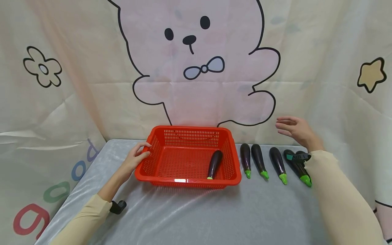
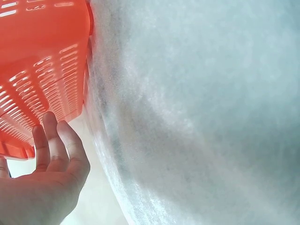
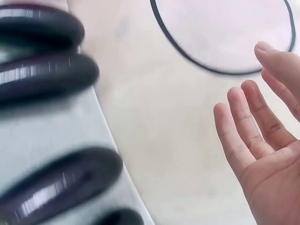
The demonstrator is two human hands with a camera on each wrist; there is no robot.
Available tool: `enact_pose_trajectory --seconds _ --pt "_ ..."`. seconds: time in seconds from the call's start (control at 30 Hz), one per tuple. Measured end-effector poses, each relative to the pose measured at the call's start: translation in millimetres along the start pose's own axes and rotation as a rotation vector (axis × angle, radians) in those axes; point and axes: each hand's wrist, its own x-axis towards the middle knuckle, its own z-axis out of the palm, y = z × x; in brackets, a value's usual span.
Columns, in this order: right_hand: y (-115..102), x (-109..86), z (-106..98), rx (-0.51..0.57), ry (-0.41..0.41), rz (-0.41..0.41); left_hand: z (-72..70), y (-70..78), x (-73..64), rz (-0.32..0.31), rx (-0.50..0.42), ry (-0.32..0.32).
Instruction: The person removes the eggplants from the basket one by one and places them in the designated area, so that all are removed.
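Note:
A red slotted plastic basket (image 1: 186, 183) stands on the table with one dark purple eggplant (image 1: 215, 163) lying in its right part. My left hand (image 1: 136, 158) holds the basket's left rim. In the left wrist view, several fingers (image 2: 58, 150) of that hand lie against the slotted outer wall. My right hand (image 1: 297, 131) is raised near the back edge, with nothing in it and its fingers apart. Below and beside it, several eggplants with green stem ends lie in a row, among them one eggplant (image 1: 278, 165) nearest the hand and another eggplant (image 1: 245, 160) beside the basket.
A grey cloth (image 1: 196, 217) covers the table. Behind it hangs a pale curtain (image 1: 306, 68) printed with a bear, a flower and a star. The right forearm's sleeve partly hides the rightmost eggplants (image 1: 298, 168), which lie close together.

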Motion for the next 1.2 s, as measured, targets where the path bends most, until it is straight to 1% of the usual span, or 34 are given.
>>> enact_pose_trajectory --seconds 0.27,0.33,0.57,0.63,0.8,0.87,1.03,1.2 --pt "-15 21.0 48 0.115 -0.023 -0.021 1.1 2.6 -0.2 -0.011 0.007 0.002" --pt "-20 24.2 61 0.151 -0.026 -0.026 1.4 3.1 0.0 -0.013 0.009 0.003" --pt "-33 32.6 104 0.305 -0.093 -0.057 1.5 3.1 0.3 -0.021 0.009 0.006" --pt "-35 35.1 117 0.345 -0.098 -0.064 1.1 2.2 0.4 -0.024 0.008 0.005" --pt "-42 39.8 147 0.383 -0.111 -0.08 0.3 0.3 0.6 -0.027 0.002 0.005" --pt "-45 39.6 156 0.38 -0.126 -0.084 0.3 0.3 0.4 -0.026 0.001 0.006" --pt "-47 36.4 175 0.359 -0.145 -0.069 0.5 0.3 0.0 -0.024 0.005 0.006" --pt "-49 34.0 191 0.372 -0.148 -0.053 -0.1 -1.6 1.2 -0.024 0.015 0.013"
